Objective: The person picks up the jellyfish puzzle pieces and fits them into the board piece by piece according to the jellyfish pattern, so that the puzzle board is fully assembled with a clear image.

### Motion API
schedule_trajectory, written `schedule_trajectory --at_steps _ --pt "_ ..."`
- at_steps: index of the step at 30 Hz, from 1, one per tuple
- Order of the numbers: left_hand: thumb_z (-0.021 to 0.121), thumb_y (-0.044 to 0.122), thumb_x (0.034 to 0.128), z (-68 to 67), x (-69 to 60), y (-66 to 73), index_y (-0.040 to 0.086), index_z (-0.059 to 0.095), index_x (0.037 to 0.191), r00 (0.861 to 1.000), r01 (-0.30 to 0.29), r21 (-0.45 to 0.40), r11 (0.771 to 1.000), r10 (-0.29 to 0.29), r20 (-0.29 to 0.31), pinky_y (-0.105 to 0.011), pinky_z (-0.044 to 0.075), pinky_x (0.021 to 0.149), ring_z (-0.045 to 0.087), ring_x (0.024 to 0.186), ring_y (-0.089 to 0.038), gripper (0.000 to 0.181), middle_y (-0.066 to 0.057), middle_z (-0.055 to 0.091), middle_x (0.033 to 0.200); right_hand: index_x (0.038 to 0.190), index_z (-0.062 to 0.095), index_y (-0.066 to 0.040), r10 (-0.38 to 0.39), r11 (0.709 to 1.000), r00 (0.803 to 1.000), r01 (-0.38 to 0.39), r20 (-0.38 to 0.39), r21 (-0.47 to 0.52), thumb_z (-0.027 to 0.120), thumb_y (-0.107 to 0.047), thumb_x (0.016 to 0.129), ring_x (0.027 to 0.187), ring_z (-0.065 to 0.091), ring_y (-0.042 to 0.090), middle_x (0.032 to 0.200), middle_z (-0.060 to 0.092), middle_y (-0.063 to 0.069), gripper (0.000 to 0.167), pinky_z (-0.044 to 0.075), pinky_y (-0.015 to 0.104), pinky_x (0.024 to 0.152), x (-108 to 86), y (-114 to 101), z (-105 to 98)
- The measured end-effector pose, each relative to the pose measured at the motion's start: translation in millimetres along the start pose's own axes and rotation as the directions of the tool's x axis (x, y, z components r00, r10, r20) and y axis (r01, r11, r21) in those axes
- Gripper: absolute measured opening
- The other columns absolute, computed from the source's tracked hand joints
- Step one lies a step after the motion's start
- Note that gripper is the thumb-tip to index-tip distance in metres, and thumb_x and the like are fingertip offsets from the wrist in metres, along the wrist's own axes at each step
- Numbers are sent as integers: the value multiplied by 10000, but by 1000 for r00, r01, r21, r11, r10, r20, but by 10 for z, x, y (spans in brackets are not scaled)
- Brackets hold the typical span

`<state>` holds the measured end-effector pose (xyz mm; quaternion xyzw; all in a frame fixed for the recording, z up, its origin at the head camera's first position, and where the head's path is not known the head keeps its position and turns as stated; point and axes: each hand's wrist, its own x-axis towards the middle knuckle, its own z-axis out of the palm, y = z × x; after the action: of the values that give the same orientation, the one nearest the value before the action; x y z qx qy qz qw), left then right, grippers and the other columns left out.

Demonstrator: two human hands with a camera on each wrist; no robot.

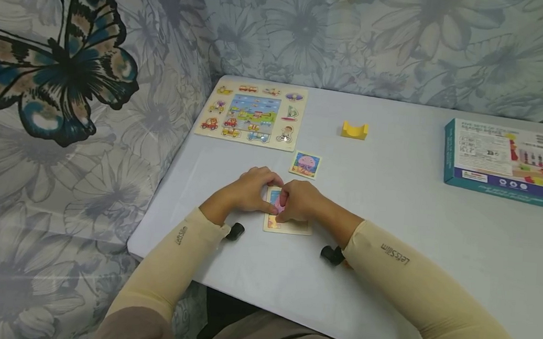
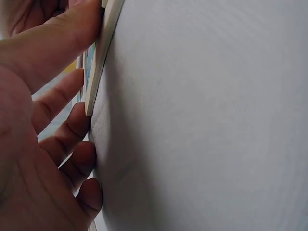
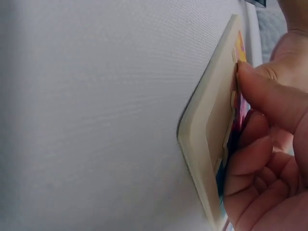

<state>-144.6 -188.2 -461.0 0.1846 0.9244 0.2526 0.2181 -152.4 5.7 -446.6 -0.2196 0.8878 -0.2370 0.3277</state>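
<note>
A small wooden puzzle board [image 1: 287, 230] lies on the table, with pink, blue and orange picture pieces on its left part and bare wood at the right. My left hand [image 1: 253, 190] is at its left side; the thumb [image 2: 72, 36] rests over the border and the other fingers are loosely bent beside it. From the right, my right hand [image 1: 300, 199] pinches a puzzle piece [image 3: 237, 118] between thumb and bent index finger, low over the board; its other fingers are curled. The hands partly hide the pieces in the head view.
Just behind the hands lies a square jellyfish picture card [image 1: 306, 165]. A larger picture board [image 1: 204, 117] is at the back left, a yellow curved block [image 1: 354, 130] at the back middle, and a boxed set [image 1: 508, 162] at the right. Patterned cloth hangs behind and left.
</note>
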Motion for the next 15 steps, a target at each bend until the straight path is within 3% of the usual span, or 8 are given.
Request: schedule_trajectory --at_steps 7,15 --pt "920 402 746 -28 31 -42 269 650 1245 1000 -8 -52 999 8 0 -407 381 1069 463 1164 -172 583 54 565 1171 883 656 -148 -22 1000 1000 22 -1 15 894 -318 780 824 579 210 847 633 23 310 442 320 697 4 21 0" --pt "900 359 783 -29 42 -49 265 655 1251 1000 -16 -57 998 17 8 -423 373 1066 461 1164 -193 537 34 563 1158 868 654 -131 46 998 998 -47 43 41 898 -336 771 749 589 184 813 641 19 334 434 285 618 51 -8 -50"
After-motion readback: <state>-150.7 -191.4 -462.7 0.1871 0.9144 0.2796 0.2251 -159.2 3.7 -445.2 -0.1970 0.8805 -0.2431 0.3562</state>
